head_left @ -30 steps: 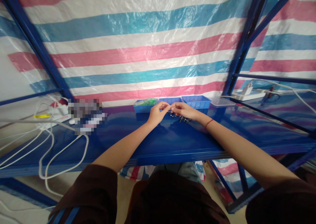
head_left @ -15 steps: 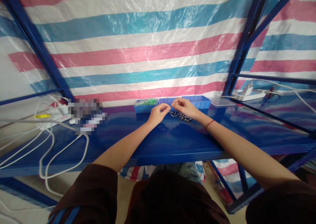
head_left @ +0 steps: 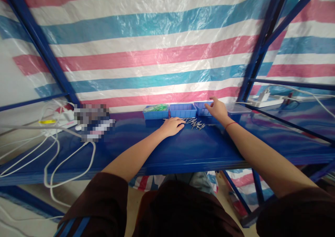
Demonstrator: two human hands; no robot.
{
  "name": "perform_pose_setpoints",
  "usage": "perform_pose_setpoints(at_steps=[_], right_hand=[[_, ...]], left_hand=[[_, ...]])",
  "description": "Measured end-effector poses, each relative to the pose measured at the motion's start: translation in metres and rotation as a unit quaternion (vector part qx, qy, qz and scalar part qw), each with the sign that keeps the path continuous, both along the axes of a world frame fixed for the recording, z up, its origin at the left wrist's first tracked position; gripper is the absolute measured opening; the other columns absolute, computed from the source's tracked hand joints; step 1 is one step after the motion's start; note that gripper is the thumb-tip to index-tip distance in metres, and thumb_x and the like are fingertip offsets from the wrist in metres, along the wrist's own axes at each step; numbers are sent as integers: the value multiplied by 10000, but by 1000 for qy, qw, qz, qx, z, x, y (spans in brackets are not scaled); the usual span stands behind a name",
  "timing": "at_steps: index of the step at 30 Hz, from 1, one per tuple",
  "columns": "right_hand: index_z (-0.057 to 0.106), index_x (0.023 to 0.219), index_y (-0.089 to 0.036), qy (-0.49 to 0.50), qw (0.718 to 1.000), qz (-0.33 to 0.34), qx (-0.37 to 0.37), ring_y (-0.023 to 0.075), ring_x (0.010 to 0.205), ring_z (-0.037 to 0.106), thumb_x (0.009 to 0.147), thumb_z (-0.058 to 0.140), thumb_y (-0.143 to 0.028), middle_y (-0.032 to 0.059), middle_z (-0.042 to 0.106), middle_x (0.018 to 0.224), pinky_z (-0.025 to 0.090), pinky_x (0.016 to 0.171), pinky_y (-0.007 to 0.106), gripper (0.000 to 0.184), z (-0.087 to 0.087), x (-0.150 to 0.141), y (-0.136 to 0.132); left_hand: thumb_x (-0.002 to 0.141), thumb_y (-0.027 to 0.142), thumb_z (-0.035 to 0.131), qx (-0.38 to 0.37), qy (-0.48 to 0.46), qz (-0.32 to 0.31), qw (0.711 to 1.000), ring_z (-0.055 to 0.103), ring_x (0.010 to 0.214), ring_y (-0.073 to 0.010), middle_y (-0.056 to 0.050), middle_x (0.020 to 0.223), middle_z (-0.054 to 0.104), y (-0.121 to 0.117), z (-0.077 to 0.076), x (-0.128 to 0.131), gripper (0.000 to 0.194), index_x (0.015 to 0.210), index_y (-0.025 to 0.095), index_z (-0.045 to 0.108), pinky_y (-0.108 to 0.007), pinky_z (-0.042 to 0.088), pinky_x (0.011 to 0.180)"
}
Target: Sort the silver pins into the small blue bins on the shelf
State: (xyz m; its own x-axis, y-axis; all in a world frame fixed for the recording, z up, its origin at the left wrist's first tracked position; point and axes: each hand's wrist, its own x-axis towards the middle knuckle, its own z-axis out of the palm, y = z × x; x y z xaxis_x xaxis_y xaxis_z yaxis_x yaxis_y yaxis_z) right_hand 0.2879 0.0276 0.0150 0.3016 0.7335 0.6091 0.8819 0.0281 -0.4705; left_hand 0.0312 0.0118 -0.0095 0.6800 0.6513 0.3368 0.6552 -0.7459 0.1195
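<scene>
A small pile of metal pins lies on the blue shelf in front of three blue trays. My left hand rests palm down on the shelf at the left edge of the pile, fingers curled loosely. My right hand reaches over the right blue tray, fingers apart; whether it holds a pin I cannot see. The middle blue tray stands between the hands. The left blue tray holds green parts.
A clear plastic box sits right of the trays. White cables and a power strip lie at the left, beside a blurred-out object. Another power strip lies on the right shelf. A striped tarp hangs behind; blue frame posts stand on both sides.
The hands were pinched together above the pins. Now my right hand has moved right and back over the right tray, and my left hand has dropped onto the shelf by the pile.
</scene>
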Motion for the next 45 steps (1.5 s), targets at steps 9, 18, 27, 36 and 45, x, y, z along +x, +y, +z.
perform_pose_setpoints(at_steps=[9, 18, 27, 36, 45], right_hand=[[536, 1152, -155, -30, 984, 175, -3, 209, 675, 587, 791, 499, -363, 82, 664, 820, 427, 697, 323, 418, 5, -39, -12], [665, 888, -143, -94, 946, 302, -75, 141, 619, 560, 762, 514, -227, 48, 668, 746, 404, 615, 247, 214, 8, -57, -22], [705, 746, -133, -138, 896, 415, -78, 128, 597, 517, 790, 528, -330, 58, 640, 720, 379, 603, 248, 268, -4, -72, -19], [719, 823, -127, 3, 889, 445, -104, 163, 628, 533, 772, 529, -545, 33, 649, 671, 390, 584, 266, 461, -7, -72, -19], [668, 797, -121, 104, 876, 448, -145, 106, 554, 491, 707, 590, -547, 20, 606, 668, 383, 535, 244, 442, -2, -80, -25]], left_hand=[[897, 296, 375, -1, -9, -28, 1000, 550, 1089, -224, -22, 1193, 605, 3, 0, -2, 305, 1093, 258, 605, -398, 420, 938], [851, 196, 431, 2, -25, -7, 1000, 601, 928, -194, -60, 981, 641, 9, -2, -1, 288, 1044, 218, 644, -343, 462, 869], [842, 204, 492, -18, -257, -7, 966, 627, 819, -156, -38, 851, 672, 8, 1, 1, 223, 1040, 170, 591, -289, 475, 807], [763, 256, 616, -86, -393, -25, 915, 633, 779, -122, -38, 868, 680, 2, 6, 5, 235, 979, 166, 598, -224, 478, 696], [775, 278, 596, -76, -431, -19, 899, 619, 735, -117, -26, 825, 670, 5, 8, 4, 127, 829, 163, 605, -230, 469, 685]])
